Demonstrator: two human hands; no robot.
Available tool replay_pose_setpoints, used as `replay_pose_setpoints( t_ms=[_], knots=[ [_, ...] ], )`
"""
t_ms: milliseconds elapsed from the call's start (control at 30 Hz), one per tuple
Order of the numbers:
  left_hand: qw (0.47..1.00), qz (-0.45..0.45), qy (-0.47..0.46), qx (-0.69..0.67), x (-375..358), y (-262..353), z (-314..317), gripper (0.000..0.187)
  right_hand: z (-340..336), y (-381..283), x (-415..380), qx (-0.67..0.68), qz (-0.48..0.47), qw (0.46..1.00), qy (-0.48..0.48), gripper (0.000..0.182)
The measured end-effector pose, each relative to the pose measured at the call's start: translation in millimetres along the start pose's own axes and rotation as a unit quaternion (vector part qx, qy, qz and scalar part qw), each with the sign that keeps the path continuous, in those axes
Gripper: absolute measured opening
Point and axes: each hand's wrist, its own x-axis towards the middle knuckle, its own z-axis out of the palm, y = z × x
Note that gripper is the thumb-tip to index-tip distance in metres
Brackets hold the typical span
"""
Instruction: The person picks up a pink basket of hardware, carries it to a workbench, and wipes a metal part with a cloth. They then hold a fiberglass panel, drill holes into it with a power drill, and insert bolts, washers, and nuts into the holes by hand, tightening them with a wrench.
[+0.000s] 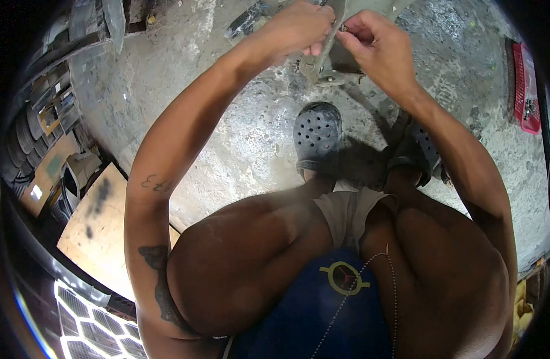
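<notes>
Red basket [518,84] at the far right: perforated plastic wall, sloping sides, a few small metallic-looking bits [530,110] lying inside, too small to identify. It stands on the concrete floor [245,143], which is rough, pitted and blotched with pale patches.

Grey fixture [327,54] at the top centre, between the two hands: a narrow upright strip, leaning slightly, with a flat rounded flange at its foot that carries a bolt head [330,78]. Surface dull, scuffed.

Right hand [385,51] just beside the strip, thumb and index fingers pinching a small piece [343,27]; its shape cannot be made out. Left hand [302,29] on the strip's other side, fingers curled; cannot tell what they grip.

Dark rubbery clogs [318,134], round holes over the toe. At left, a pale wooden board [92,218] with black smudges; beyond it, stacked dark curved pieces [32,134], edges layered
</notes>
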Motion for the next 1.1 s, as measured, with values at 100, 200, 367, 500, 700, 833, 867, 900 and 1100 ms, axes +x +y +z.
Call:
replay_pose_setpoints(
  t_ms=[100, 200, 367, 500, 700, 833, 867, 900, 1100],
  knots=[
    [1.0, -0.011, 0.009, -0.008, -0.4, 1.0, 0.0, 0.036, -1.1, 6.9, 0.9, 0.023, -0.003, 1.0, -0.017, 0.02],
    [0.999, -0.019, 0.013, -0.025, 3.2, -5.0, -0.6, 0.036, -4.8, 17.3, 3.6, 0.2, 0.058, 0.974, -0.09, 0.021],
    [0.999, -0.033, 0.022, -0.009, 6.1, -7.7, -2.4, 0.034, -5.1, 17.5, 6.1, 0.26, 0.112, 0.953, -0.106, 0.019],
    [0.997, -0.041, 0.021, 0.069, 7.7, -6.8, -6.9, 0.034, -6.3, 7.2, -0.3, 0.285, 0.153, 0.942, -0.088, 0.006],
    [0.996, -0.074, 0.052, -0.002, 6.8, -7.6, -7.5, 0.038, -1.3, -8.6, 3.4, 0.346, 0.132, 0.928, -0.05, 0.005],
    [0.996, -0.072, 0.046, -0.03, 8.5, -11.4, -7.4, 0.038, -2.9, -9.0, 7.4, 0.245, 0.14, 0.957, -0.07, 0.009],
    [0.996, -0.074, 0.042, -0.038, 8.6, -12.4, -7.7, 0.038, -2.6, -8.0, 8.0, 0.241, 0.146, 0.957, -0.07, 0.009],
    [0.995, -0.076, 0.038, -0.047, 8.0, -11.7, -7.6, 0.039, -2.5, -9.7, 8.7, 0.241, 0.146, 0.957, -0.069, 0.009],
    [0.998, -0.015, 0.027, -0.061, 2.8, -12.2, -1.2, 0.041, 1.8, -14.1, 9.5, 0.188, 0.135, 0.973, -0.02, 0.013]
  ],
)
